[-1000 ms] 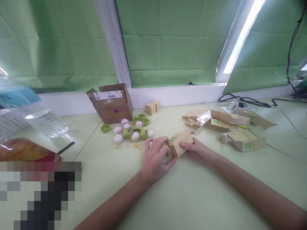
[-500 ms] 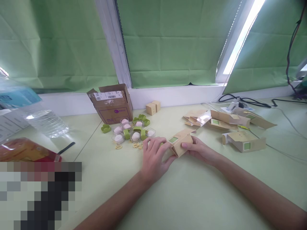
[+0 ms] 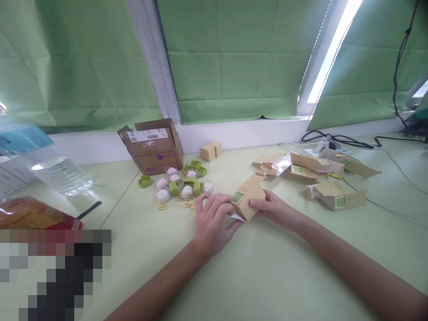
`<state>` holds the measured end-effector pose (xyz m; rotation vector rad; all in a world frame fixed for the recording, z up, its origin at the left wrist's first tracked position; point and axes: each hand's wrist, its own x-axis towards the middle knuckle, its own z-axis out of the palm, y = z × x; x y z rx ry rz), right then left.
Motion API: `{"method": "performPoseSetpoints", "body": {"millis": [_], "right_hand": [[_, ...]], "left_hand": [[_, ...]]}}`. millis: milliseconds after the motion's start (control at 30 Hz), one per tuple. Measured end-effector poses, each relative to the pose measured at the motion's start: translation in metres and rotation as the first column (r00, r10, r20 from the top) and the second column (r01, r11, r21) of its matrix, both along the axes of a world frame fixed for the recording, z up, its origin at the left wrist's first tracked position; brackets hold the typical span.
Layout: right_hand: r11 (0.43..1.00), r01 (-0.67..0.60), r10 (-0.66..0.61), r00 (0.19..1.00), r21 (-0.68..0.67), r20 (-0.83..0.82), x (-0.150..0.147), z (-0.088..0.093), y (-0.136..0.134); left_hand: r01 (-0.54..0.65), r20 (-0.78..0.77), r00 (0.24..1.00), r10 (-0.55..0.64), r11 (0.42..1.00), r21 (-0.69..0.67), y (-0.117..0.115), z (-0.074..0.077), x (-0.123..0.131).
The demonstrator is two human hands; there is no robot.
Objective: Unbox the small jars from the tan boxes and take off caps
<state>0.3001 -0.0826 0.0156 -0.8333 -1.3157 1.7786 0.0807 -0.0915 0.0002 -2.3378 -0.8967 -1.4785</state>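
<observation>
A small kraft-paper box with a green window is tilted between my two hands above the table. My right hand grips its right side, thumb on the near face. At its left end, the fingers of my left hand are curled against the box, beside a white-lined flap at the lower edge. Left of my hands lie several clear cups with pale round pieces, green clover-shaped pieces and small yellow loops. The inside of the box is hidden.
Several unfolded kraft boxes lie to the right, near black cables. Two closed kraft boxes and an open brown carton stand at the back. A water bottle and an orange-red package are at left.
The box has turned slightly in my hands, and the white-lined flap now shows at its lower left. The whole view has shifted slightly.
</observation>
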Motion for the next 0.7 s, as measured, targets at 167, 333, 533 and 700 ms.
{"method": "performPoseSetpoints", "body": {"millis": [167,333,533,700], "right_hand": [[1.000,0.020,-0.019,1.000,0.014,-0.008,-0.001,0.002,-0.001],[0.999,0.041,-0.041,0.998,-0.006,-0.042,-0.001,-0.001,0.002],[0.986,0.165,-0.163,0.985,0.033,-0.059,0.014,-0.004,0.013],[0.975,0.071,-0.097,0.989,0.210,0.112,0.025,0.004,0.010]], "left_hand": [[-0.019,-0.006,1.000,0.019,1.000,0.024,0.001,0.001,0.000],[-0.037,-0.014,0.999,0.038,0.997,0.061,0.001,0.002,0.000],[0.050,0.015,0.999,-0.049,0.998,-0.025,-0.001,0.001,-0.003],[0.099,0.063,0.994,-0.091,0.986,-0.135,-0.001,0.001,-0.005]]}}
